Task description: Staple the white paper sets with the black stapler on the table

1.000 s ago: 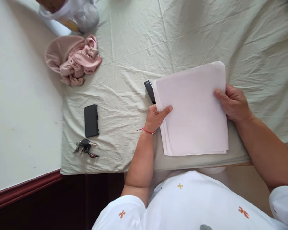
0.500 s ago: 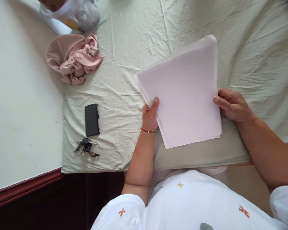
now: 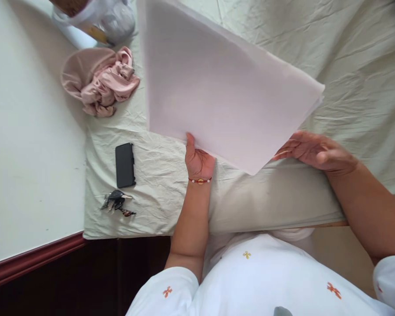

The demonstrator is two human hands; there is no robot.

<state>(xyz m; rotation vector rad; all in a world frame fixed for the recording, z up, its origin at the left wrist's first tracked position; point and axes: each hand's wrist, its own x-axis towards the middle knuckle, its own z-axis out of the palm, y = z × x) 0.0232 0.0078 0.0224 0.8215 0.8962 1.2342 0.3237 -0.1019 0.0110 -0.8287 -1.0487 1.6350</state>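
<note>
A stack of white paper sheets (image 3: 224, 92) is raised over the cloth-covered table, turned at a slant with one corner toward me. My left hand (image 3: 199, 159) supports it from below at the near left edge, thumb at the edge and the other fingers hidden underneath. At the right, my right hand (image 3: 316, 150) has its fingers stretched out, the tips close to or just under the paper's lower right edge. Whether those fingertips touch the sheets I cannot tell.
A pale green cloth (image 3: 164, 188) covers the table. On its left side lie a black phone (image 3: 125, 165), a bunch of keys (image 3: 117, 202) and a crumpled pink cloth (image 3: 102, 83). Behind these stands a white container (image 3: 108, 22) with plastic wrapping. A white wall (image 3: 29, 145) borders the left.
The paper stack has turned counterclockwise and shifted left and up. My right hand has let go of its right edge and opened. My left hand has rolled palm-up beneath the stack.
</note>
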